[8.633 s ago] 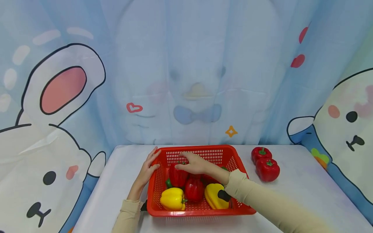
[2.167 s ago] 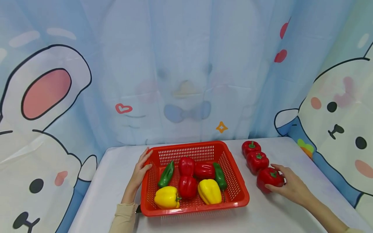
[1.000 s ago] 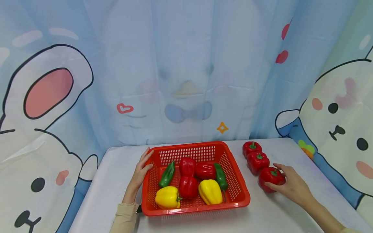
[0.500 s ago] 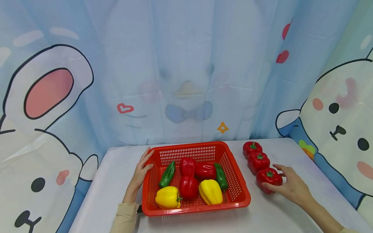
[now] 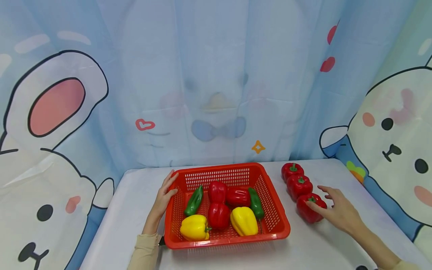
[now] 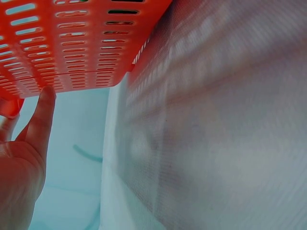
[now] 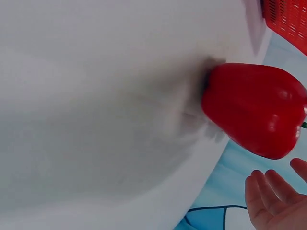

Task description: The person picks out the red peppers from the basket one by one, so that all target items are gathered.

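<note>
On the left, the left hand is resting along the left rim of the red basket, its fingers extended and its thumb spread; the left wrist view is showing a fingertip touching the perforated wall. Inside, from left to right, a green pepper, a yellow pepper, three red peppers, a second yellow pepper and a second green pepper are lying close together.

To the right of the basket, three more red ones are standing on the white table in a slanting row: the far pepper, the middle pepper and the near pepper. The right hand is hovering just beside the near pepper, fingers wide apart and holding nothing, a gap showing in the right wrist view.

Half a second ago it was gripping that pepper; now its fingers are spreading away, while the left hand is keeping its place.
</note>
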`<state>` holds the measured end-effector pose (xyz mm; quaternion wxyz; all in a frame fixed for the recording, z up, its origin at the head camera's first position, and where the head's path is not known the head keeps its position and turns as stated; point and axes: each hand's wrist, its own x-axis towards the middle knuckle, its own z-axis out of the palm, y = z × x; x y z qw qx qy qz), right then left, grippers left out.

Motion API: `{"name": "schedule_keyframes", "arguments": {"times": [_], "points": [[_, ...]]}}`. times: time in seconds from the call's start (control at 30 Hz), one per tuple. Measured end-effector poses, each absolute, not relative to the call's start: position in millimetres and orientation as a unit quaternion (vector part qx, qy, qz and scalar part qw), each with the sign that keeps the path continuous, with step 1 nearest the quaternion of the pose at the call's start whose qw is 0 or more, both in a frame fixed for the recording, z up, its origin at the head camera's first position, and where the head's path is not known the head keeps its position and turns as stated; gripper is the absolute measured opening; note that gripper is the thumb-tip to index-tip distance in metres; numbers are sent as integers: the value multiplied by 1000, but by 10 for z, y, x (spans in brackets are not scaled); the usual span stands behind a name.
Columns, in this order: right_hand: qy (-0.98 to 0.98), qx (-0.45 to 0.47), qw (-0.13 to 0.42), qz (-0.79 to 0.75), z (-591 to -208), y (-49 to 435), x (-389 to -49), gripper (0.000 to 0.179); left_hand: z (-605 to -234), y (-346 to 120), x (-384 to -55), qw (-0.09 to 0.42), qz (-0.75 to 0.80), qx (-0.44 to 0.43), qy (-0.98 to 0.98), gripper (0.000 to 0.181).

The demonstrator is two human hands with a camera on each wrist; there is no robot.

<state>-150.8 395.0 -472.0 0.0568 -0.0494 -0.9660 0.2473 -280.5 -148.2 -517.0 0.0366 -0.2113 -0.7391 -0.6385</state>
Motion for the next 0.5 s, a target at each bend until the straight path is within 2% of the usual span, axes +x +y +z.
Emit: {"name": "schedule_keyframes", "arguments": {"times": [0.27, 0.5], "points": [[-969, -1, 69, 237, -4506, 3826, -1638, 87, -4902, -1457, -2644, 24, -635, -223, -739, 52], [-965, 53, 65, 247, -4289, 3479, -1846, 83, -4890, -1459, -2641, 24, -633, -227, -740, 52]]}}
